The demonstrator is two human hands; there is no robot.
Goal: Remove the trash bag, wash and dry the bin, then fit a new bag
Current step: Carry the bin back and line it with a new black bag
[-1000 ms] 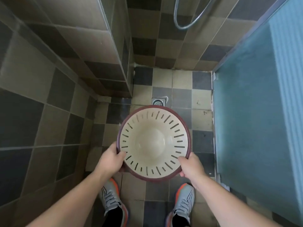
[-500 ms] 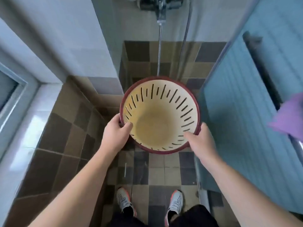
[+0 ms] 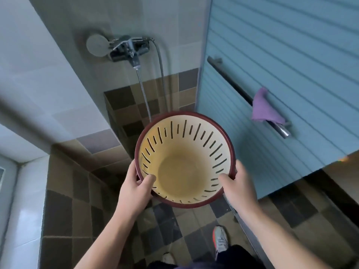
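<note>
I hold a round bin (image 3: 184, 167) in front of me, mouth toward the camera. It is cream inside with dark slots around the wall and has a dark red rim. No bag is in it. My left hand (image 3: 134, 189) grips the rim at its lower left, thumb inside the bin. My right hand (image 3: 238, 186) grips the rim at the lower right, thumb also inside. The bin's outer wall and base are hidden.
A shower mixer tap (image 3: 129, 48) with a round shower head (image 3: 96, 45) and hose (image 3: 143, 94) is on the wall ahead. A blue ribbed door (image 3: 281, 65) on the right carries a metal bar (image 3: 231, 82) with a purple cloth (image 3: 263, 107). Checkered floor tiles (image 3: 167, 228) and my shoes (image 3: 220, 239) lie below.
The bin has been raised from low over the floor drain to chest height, and my view has tilted up, bringing the shower tap and purple cloth into sight. Both hands keep their grip.
</note>
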